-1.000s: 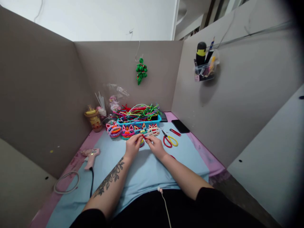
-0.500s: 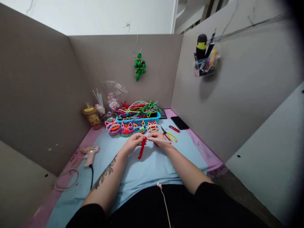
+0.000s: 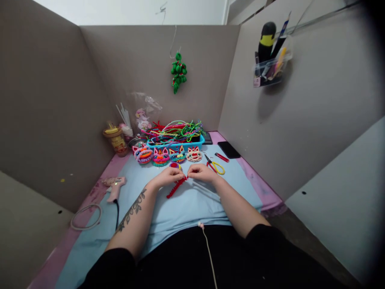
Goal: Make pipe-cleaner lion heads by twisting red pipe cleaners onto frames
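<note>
My left hand (image 3: 168,177) and my right hand (image 3: 201,173) meet over the light blue mat (image 3: 186,208). Both pinch the top end of a red coiled pipe cleaner (image 3: 176,187), which slopes down to the left. A thin white stick (image 3: 207,188) runs from my right hand toward the lower right. Just beyond my fingers lies a small round multicoloured piece (image 3: 175,165). Further back stands a row of finished pipe-cleaner animal faces (image 3: 164,155).
A blue basket (image 3: 176,144) full of coloured pipe cleaners stands at the back. Scissors (image 3: 215,164), a red tool (image 3: 221,157) and a phone (image 3: 229,149) lie right. A pink glue gun (image 3: 114,188) and coiled cord (image 3: 86,216) lie left. Grey partitions enclose the desk.
The red coil has appeared hanging from my fingers and now slants down to the left. My hands came slightly nearer to me, and the camera view tilted down.
</note>
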The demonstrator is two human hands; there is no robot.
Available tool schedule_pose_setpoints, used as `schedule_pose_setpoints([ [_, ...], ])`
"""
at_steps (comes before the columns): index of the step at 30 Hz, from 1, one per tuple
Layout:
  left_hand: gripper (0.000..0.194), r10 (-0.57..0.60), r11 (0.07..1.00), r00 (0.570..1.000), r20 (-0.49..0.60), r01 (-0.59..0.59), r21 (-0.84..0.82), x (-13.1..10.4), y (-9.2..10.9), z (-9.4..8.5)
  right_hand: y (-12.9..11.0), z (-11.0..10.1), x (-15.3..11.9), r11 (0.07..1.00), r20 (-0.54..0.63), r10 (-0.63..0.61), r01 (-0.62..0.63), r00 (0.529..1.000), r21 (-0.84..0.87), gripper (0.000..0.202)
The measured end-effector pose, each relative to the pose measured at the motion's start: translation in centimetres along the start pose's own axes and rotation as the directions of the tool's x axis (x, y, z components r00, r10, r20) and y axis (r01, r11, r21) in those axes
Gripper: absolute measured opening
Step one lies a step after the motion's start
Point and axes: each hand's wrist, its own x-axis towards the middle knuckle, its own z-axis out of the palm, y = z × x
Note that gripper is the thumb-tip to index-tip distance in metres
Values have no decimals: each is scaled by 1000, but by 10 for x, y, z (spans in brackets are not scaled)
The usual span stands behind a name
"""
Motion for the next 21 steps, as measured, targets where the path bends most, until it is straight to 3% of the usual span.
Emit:
schedule_pose_setpoints([
  [4,30,-6,998,997,-71,10,65,1,1,5,-4,7,0,997,47,69,-70,997,24,18],
  [8,28,-1,1000,991,-136,4,16,2,1,8,-5,12,2,997,-34,77,-76,996,34,18],
  [14,63,56,993,960,-275,-82,-86,4,-3,6,-2,14,9,996,-184,88,-83,979,32,15],
  [18,47,39,992,953,-302,-74,-103,5,-3,5,-2,9,9,998,-198,59,-58,978,8,17],
  [21,30,58,997,963,-262,-68,-31,5,-1,5,-6,3,6,999,-129,2,-9,992,-53,15],
])
